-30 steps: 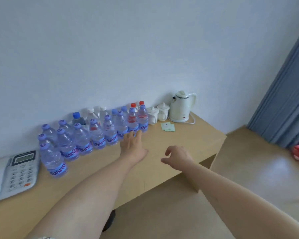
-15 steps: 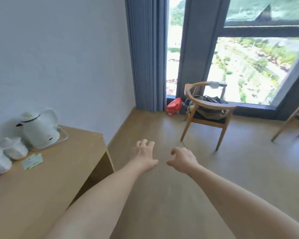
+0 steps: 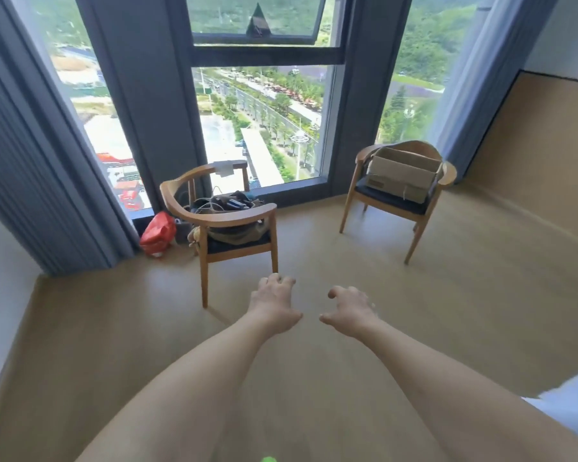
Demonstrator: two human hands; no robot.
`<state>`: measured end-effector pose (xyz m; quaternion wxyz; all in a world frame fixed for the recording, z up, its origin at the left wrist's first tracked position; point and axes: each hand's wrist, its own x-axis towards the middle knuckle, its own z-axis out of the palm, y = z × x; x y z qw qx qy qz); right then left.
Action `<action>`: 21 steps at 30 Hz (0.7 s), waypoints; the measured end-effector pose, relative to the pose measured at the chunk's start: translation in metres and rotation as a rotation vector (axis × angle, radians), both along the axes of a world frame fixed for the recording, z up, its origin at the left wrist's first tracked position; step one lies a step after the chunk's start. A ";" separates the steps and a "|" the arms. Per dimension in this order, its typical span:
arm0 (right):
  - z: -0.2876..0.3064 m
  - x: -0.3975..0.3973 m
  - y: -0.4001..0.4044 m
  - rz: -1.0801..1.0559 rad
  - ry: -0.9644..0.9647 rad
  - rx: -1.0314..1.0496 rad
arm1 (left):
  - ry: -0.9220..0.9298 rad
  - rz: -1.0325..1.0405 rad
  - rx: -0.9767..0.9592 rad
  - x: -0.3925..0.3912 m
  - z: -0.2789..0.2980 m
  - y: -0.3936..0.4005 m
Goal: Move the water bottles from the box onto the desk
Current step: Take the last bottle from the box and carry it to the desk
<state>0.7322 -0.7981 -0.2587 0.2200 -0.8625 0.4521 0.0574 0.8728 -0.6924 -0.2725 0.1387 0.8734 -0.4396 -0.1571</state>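
Open-topped brown cardboard box (image 3: 401, 176) on your right-hand chair (image 3: 397, 198); bag-laden chair (image 3: 219, 221) nearer; left hand (image 3: 274, 306) and right hand (image 3: 347, 311) empty, fingers loosely curled.

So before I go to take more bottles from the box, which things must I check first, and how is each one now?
1. Left hand free: ok, fingers loosely curled, holding nothing.
2. Right hand free: ok, also holding nothing.
3. Box located: ok, the cardboard box sits on the right chair by the window.
4. Box top open: ok, flaps stand up.
5. Bottles left inside: cannot tell, the inside is hidden from this angle.
6. Path across the floor to that chair: ok, nothing visible lies in the way; the left chair with bags stands aside.
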 end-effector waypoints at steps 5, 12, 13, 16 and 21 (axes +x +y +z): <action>0.014 0.033 -0.074 -0.151 -0.008 0.000 | -0.006 -0.123 0.001 0.057 0.010 -0.106; -0.004 0.055 -0.173 -0.295 0.028 0.053 | 0.045 -0.271 0.045 0.089 -0.013 -0.227; -0.009 0.058 -0.192 -0.305 0.027 0.059 | 0.049 -0.282 0.044 0.093 -0.017 -0.246; -0.022 0.073 -0.255 -0.331 0.017 0.059 | 0.057 -0.299 0.042 0.108 -0.029 -0.310; -0.030 0.103 -0.389 -0.331 -0.038 0.059 | -0.052 -0.372 0.061 0.141 -0.026 -0.445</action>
